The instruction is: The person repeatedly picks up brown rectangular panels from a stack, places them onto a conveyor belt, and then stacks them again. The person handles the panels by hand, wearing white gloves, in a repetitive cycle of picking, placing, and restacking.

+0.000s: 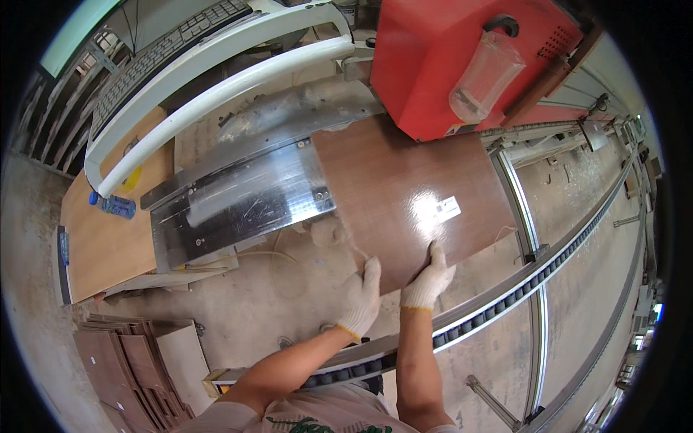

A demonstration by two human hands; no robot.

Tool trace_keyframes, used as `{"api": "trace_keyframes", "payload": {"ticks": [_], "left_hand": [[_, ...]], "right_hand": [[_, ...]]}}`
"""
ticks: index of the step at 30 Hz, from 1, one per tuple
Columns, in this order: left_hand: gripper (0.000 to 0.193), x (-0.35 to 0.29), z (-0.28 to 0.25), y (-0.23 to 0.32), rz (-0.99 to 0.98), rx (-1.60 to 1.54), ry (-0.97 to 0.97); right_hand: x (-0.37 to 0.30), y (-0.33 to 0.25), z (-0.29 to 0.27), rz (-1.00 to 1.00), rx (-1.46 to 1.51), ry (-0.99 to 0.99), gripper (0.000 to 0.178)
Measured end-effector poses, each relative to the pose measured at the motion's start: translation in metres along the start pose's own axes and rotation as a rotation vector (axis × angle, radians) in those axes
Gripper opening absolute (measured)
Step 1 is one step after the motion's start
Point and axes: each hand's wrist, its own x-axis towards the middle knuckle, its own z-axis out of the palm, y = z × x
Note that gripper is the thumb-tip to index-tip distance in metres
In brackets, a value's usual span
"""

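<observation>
A glossy brown wood-grain panel (390, 184) with a small white label (448, 208) lies in front of me, its far edge up against the red machine housing (415, 65). My left hand (363, 299), in a white knit glove, grips the panel's near left corner. Along the near edge my right hand (427, 283), gloved the same way, pinches the board with its thumb on top; its other fingers are hidden underneath. At its left side the panel meets a shiny metal plate (245, 209).
A roller rail (498, 310) runs between my body and the panel. Left stand a wooden tabletop (108, 231) with a blue-capped bottle (113, 205), and a keyboard (166, 61) behind a white curved bar (224, 94). Several brown panels (123, 368) are stacked low at the left.
</observation>
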Motion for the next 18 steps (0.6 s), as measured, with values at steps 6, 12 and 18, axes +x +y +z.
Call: {"api": "trace_keyframes", "payload": {"ticks": [6,12,18], "left_hand": [[0.049,0.037,0.028,0.044,0.518,0.418,-0.181],[0.032,0.031,-0.065,0.056,1.109,0.804,-0.335],[0.035,-0.089,-0.254,-0.062,0.792,0.573,0.084]], "right_hand": [[0.01,0.008,-0.008,-0.127,-0.061,-0.039,0.036],[0.061,0.015,-0.02,-0.232,-0.004,-0.031,0.031],[0.215,-0.011,-0.054,-0.304,-0.54,-0.135,0.037]]}}
